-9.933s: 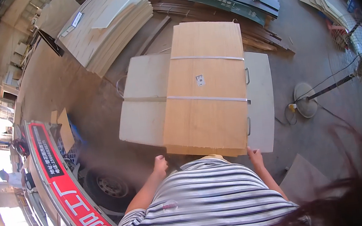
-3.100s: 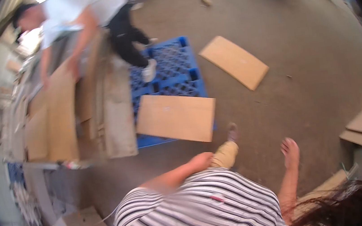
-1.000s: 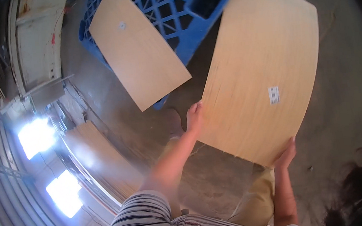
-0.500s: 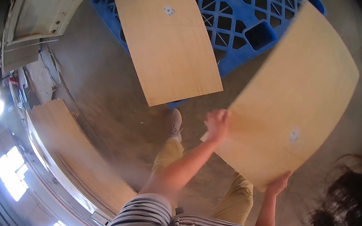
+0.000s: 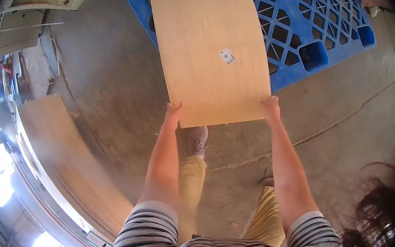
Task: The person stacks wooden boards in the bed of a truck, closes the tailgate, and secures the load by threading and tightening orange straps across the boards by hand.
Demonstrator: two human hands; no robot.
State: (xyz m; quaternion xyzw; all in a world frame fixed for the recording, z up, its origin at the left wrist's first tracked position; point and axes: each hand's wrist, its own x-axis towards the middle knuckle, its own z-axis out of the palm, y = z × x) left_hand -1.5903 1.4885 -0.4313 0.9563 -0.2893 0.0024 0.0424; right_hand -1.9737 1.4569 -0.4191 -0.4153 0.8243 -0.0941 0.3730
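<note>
Head view: I note left hand [image 5: 175,112] and right hand [image 5: 270,107] each clamped on near corners of plywood sheet [image 5: 210,48], spread wide to balance it. Sheet reaches toward 12 o'clock over blue plastic pallet [image 5: 322,14]. Plywood stack [image 5: 72,163] at 9 o'clock.

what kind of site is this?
Likely a plywood or veneer workshop or warehouse. Both hands hold a thin tan wooden sheet over a blue plastic pallet. A stack of similar tan sheets lies at the left on a bare concrete floor.
</note>
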